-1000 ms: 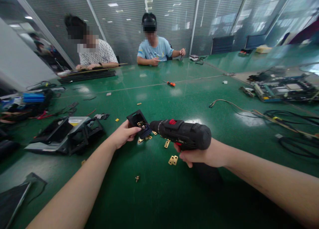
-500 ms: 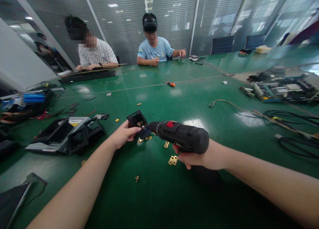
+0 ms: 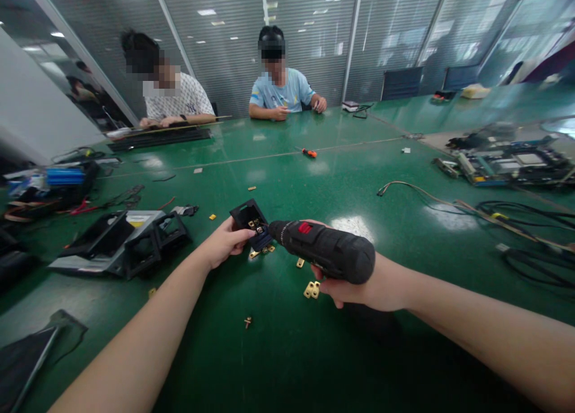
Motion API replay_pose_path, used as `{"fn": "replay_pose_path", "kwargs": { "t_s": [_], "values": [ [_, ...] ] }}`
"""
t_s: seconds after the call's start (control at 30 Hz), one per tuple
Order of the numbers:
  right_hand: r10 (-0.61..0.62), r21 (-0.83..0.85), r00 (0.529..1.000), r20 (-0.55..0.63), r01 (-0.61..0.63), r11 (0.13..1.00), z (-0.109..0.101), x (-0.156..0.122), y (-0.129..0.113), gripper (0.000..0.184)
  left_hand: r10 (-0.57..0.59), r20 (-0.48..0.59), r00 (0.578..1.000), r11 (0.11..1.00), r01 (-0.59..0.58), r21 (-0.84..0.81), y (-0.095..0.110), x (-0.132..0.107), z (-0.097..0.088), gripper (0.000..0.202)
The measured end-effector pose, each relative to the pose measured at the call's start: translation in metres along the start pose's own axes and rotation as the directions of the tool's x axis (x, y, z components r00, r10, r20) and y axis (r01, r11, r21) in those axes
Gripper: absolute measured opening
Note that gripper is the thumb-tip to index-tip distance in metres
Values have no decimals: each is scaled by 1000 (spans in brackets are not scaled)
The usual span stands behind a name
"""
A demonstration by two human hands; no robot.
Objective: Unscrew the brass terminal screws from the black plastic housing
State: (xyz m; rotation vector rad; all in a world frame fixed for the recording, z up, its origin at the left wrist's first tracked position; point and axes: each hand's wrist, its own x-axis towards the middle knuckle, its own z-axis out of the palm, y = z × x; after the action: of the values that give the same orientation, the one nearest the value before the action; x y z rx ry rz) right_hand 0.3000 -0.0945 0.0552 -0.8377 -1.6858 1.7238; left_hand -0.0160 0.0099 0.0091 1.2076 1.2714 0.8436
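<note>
My left hand (image 3: 223, 243) grips the near left side of a small black box-shaped housing (image 3: 245, 214), thumb over its edge. Brass-coloured metal pieces show inside the housing. My right hand (image 3: 354, 290) is wrapped round the handle of a black cordless drill (image 3: 330, 248) with a red switch on top. The drill's chuck points left at the housing; whether its tip touches anything inside is hidden. Several brass plates with holes lie on the table below the housing, and a pair of brass plates (image 3: 311, 289) rests beneath the drill. Small screws (image 3: 247, 322) lie nearer to me.
The green table (image 3: 278, 365) carries black and grey plastic frames (image 3: 121, 242) at left and circuit boards (image 3: 521, 161) with cables at right. An orange screwdriver (image 3: 309, 153) lies farther back. Two people sit across the table; one wears a light blue shirt (image 3: 287, 92).
The drill's rear end has dipped and shifted slightly left, its chuck still at the housing. Across the table, the person in light blue has drawn one hand back from a small dark object.
</note>
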Motion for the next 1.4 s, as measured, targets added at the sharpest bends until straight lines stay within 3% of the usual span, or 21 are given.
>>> {"fn": "replay_pose_path", "kwargs": {
  "t_s": [0.47, 1.4],
  "values": [
    [47, -23, 999, -1, -47, 999, 0, -1, -3, 109, 0, 0, 1000, 1000, 0, -3, -1, 0, 0, 47],
    [7, -8, 1000, -3, -7, 1000, 1, -1, -4, 107, 20, 14, 1000, 1000, -19, -17, -1, 0, 0, 48]
  ]
}}
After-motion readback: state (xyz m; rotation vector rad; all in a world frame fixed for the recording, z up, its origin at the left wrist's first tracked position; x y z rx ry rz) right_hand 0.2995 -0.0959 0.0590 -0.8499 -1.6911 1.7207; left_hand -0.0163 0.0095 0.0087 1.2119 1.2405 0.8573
